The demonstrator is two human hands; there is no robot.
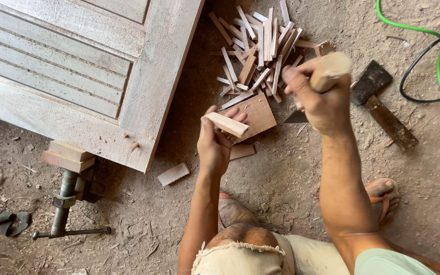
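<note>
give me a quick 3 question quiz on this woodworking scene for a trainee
1. True or false: the left hand holds a small flat piece of wood.
2. Multiple choice: what lies on the ground right of the right hand? A) a saw B) a hatchet C) a drill
3. Fill in: the clamp grips wooden blocks at the edge of the ______.

Key
1. True; its grip is closed on the piece, above a flat board.
2. B; the right hand itself grips a wooden handle near the pile of wood strips.
3. Louvred door panel, which lies flat on the dirt floor.
</note>
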